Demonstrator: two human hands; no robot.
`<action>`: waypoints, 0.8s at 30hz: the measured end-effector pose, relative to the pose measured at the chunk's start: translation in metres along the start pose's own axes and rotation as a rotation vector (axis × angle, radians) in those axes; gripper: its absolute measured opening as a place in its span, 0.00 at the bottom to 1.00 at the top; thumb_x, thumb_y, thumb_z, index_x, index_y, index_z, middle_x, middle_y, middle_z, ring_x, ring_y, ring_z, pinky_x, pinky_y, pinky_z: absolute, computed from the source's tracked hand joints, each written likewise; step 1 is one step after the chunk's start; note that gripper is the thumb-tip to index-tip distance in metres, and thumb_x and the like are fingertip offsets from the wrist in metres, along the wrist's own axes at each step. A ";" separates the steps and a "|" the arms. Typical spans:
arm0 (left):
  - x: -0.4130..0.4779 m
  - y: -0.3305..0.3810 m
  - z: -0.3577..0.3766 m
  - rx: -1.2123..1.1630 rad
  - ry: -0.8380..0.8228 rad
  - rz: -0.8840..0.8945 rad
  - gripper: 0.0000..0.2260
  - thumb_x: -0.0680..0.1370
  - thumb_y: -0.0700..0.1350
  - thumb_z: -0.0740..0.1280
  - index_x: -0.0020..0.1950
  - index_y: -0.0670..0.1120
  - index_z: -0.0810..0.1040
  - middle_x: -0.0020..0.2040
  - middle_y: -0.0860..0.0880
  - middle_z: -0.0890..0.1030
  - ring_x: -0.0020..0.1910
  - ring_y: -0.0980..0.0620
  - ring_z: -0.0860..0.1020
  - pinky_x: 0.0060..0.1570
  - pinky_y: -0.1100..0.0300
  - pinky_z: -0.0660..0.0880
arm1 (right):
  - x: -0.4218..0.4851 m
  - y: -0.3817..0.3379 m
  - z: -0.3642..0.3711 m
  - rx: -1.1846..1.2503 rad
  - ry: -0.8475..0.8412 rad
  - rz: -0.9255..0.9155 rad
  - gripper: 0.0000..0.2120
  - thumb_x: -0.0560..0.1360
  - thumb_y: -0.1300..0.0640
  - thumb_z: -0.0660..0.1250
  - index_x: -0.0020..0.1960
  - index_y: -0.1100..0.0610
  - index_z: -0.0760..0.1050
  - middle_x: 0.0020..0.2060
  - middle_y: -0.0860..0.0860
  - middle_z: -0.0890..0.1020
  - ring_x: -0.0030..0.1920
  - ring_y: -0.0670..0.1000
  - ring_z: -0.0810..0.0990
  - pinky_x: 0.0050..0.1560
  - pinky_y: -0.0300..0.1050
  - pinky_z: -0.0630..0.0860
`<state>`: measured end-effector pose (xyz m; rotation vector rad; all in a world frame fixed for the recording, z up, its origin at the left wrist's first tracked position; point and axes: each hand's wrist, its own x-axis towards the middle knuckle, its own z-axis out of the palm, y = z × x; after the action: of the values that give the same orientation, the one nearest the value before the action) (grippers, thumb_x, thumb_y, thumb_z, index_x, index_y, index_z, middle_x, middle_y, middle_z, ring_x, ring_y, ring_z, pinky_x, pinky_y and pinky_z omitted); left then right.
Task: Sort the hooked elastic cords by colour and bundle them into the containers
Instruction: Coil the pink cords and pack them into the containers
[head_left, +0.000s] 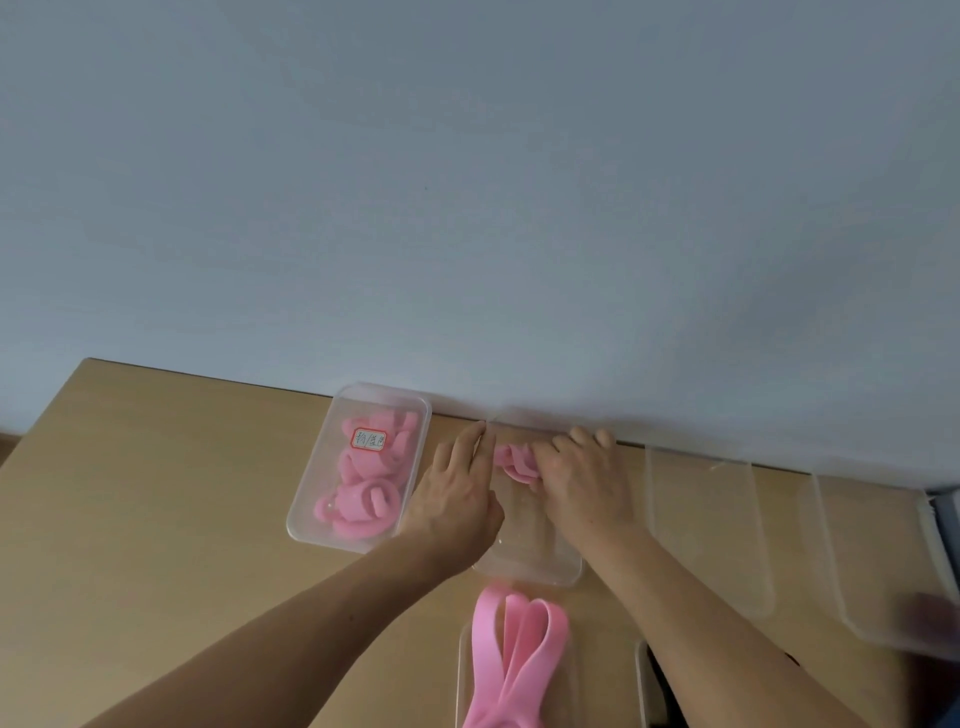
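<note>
Fingers of right hand curl around pink cord bundle in centre container; left hand lies straight-fingered against its wall.

Tabletop: light tan wood finish, far edge runs along the wall. Wall: plain pale blue-grey, fills the upper half of view. Grey-blue object at right edge, by the tabletop's far corner; cropped, unidentifiable. Dark item near bottom edge, on tabletop; mostly hidden, blurred.
</note>
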<state>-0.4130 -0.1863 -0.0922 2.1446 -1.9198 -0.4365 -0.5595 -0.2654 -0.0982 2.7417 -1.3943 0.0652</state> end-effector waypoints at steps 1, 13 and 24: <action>0.000 -0.001 0.001 0.005 -0.002 0.001 0.32 0.70 0.40 0.66 0.74 0.37 0.66 0.71 0.40 0.70 0.67 0.40 0.70 0.66 0.52 0.69 | -0.003 0.000 0.000 0.003 0.003 -0.003 0.12 0.60 0.51 0.80 0.36 0.51 0.78 0.30 0.47 0.80 0.38 0.54 0.78 0.41 0.48 0.59; -0.014 0.000 -0.022 -0.074 -0.032 0.099 0.25 0.76 0.44 0.62 0.74 0.48 0.67 0.76 0.46 0.61 0.73 0.45 0.59 0.72 0.54 0.57 | -0.035 -0.009 -0.018 -0.002 -0.081 0.045 0.20 0.69 0.47 0.67 0.59 0.51 0.78 0.49 0.47 0.80 0.53 0.54 0.76 0.49 0.52 0.70; -0.062 0.003 -0.059 -0.274 -0.124 0.215 0.16 0.79 0.45 0.61 0.67 0.48 0.75 0.63 0.52 0.76 0.60 0.53 0.75 0.57 0.59 0.72 | -0.110 -0.046 -0.066 0.442 0.118 0.279 0.10 0.76 0.51 0.61 0.49 0.51 0.81 0.45 0.43 0.80 0.48 0.49 0.77 0.50 0.43 0.73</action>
<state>-0.4000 -0.1267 -0.0317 1.7567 -1.9948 -0.7546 -0.5876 -0.1446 -0.0415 2.7727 -1.9115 0.6071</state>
